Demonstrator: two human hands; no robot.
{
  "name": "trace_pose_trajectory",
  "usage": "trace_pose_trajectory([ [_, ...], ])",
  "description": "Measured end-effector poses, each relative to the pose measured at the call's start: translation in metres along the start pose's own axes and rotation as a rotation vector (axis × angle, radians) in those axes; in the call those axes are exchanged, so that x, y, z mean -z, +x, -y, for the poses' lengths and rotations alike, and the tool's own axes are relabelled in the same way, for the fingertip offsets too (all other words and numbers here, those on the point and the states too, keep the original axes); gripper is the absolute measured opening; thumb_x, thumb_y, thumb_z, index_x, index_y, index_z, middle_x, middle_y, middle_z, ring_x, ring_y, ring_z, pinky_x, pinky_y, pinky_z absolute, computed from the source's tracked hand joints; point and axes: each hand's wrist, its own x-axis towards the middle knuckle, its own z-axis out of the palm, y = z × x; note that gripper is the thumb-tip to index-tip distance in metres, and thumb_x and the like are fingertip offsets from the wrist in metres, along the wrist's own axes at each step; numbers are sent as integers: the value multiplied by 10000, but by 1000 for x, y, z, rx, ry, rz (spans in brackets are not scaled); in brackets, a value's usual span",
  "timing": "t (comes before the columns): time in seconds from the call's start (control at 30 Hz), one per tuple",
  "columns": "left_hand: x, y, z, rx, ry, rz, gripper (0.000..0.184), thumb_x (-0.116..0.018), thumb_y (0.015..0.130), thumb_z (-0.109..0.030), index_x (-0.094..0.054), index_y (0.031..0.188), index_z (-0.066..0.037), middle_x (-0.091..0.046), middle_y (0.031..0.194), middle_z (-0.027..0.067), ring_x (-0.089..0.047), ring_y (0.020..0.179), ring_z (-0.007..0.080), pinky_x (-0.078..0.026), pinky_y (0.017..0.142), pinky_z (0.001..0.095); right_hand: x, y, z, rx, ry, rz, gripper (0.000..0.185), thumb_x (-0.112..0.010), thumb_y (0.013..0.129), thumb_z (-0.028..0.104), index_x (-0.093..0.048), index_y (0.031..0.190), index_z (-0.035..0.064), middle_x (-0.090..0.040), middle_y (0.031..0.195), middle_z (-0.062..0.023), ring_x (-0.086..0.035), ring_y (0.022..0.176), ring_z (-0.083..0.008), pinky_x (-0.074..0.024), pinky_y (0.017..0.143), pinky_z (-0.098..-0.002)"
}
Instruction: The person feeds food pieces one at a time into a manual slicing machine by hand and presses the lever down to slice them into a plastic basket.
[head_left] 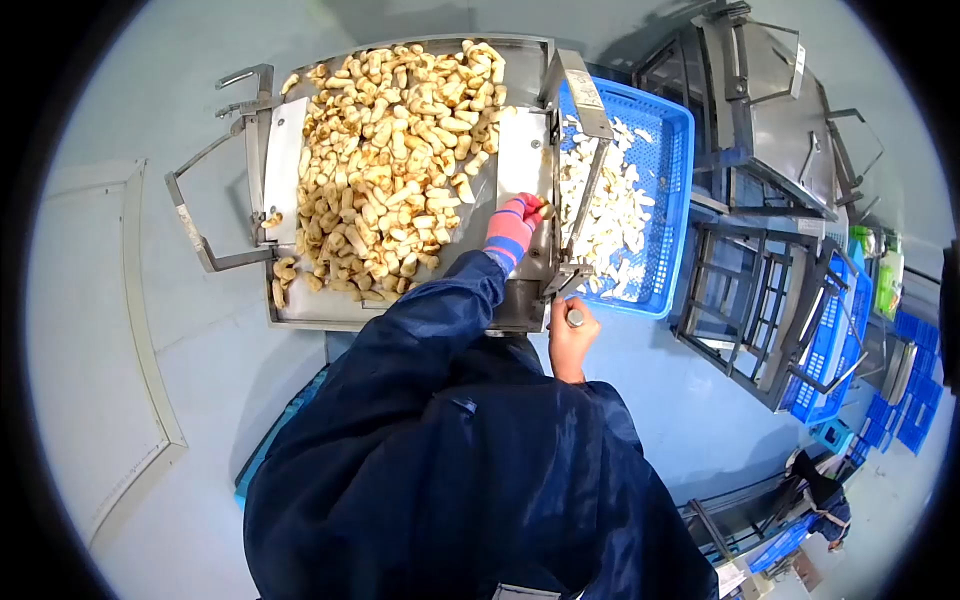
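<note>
- At the right side of the steel tray (525, 70), we find the left hand (516, 226), in a pink-and-blue striped covering; its fingertips pinch a small piece (546, 211) beside the hinged cutting arm (588, 195);
- just below that arm, the right hand (571, 342), bare, is curled around a handle (574, 318); we see its round metal end;
- left of the left hand, we note a large heap of mushroom-like pieces (390, 170), cream with brown patches, spread over the tray;
- across the cutting arm, a blue basket (689, 170) holds pale cut pieces (605, 205), mostly along its near-tray side;
- farther right, we record metal frames (745, 300) standing on the pale floor (640, 390)
</note>
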Motion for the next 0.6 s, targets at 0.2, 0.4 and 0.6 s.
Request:
trace_pose_trajectory([
  [0.2,-7,5,2,-88,-76,-49,169,-596,799,11,-586,964,-22,-632,856,100,-601,778,180,-478,717,283,4,9,24,-24,4,-7,258,-642,792,119,-517,597,4,-434,458,-103,-387,427,-104,-342,416,-313],
  [0.4,2,0,-16,32,-90,17,90,-627,801,-40,-590,884,-37,-639,785,97,-599,710,194,-475,668,309,-11,-7,-39,26,-36,18,235,-634,790,103,-506,619,5,-433,493,-125,-398,473,-109,-374,453,-329],
  [0.6,8,-1,-17,-21,-84,22,114,-629,791,-21,-595,900,-28,-639,798,89,-601,726,174,-488,682,288,-6,-5,-7,57,-31,-31,210,-628,787,87,-516,630,2,-433,489,-111,-386,481,-106,-371,451,-329],
])
